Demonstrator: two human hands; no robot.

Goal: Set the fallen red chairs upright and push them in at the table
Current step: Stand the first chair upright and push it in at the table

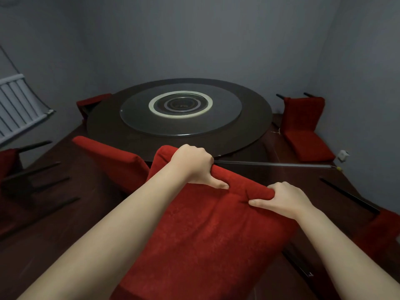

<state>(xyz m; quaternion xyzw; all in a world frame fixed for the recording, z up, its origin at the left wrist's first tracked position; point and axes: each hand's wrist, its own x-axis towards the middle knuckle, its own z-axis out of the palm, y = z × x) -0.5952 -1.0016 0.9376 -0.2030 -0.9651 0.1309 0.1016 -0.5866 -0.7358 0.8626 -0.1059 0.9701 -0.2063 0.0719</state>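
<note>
Your left grip (192,167) and right grip (285,200) both clasp the top edge of the red upholstered chair (205,234), which stands just short of the round dark wooden bench's (216,144) rim. A second red padded chair (112,161) sits close on its left. Bare dark floor (303,176) runs right to a toppled red chair (303,126) at the wall.

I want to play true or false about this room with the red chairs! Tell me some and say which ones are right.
1. The left hand and right hand both grip the top of one red chair. True.
2. The table is square. False: it is round.
3. A second chair lies tipped over near the right wall. True.
4. Plates of food sit on the table. False: no plates show, only a glass turntable.
</note>
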